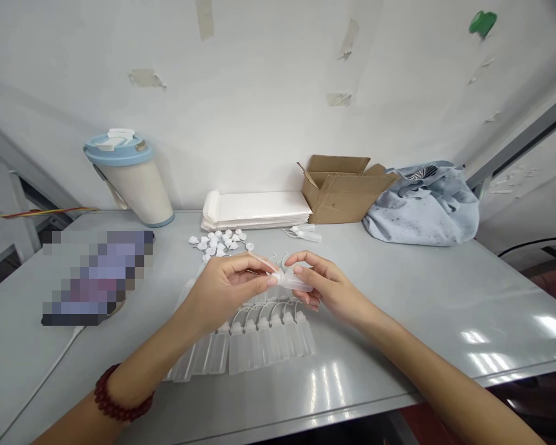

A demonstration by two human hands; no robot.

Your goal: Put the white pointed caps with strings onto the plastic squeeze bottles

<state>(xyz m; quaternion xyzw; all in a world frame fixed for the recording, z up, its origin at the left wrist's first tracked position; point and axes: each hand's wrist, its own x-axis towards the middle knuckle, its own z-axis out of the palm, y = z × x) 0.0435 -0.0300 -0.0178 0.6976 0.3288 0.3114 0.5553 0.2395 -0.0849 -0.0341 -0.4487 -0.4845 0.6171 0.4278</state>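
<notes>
A person works at a grey table point(389, 352). Left hand point(227, 281): thumb and forefinger pinch the neck end of a translucent plastic bottle point(297, 282), which is raised above the tabletop. Right hand point(328, 284): thumb and fingers grasp the same bottle's body. Nearer the table's front edge: a row of similar bottles point(272, 339); farther back: loose white caps point(220, 242).

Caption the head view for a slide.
Left hand and right hand hold a translucent bottle over similar bottles lined up on a gray table.
</notes>
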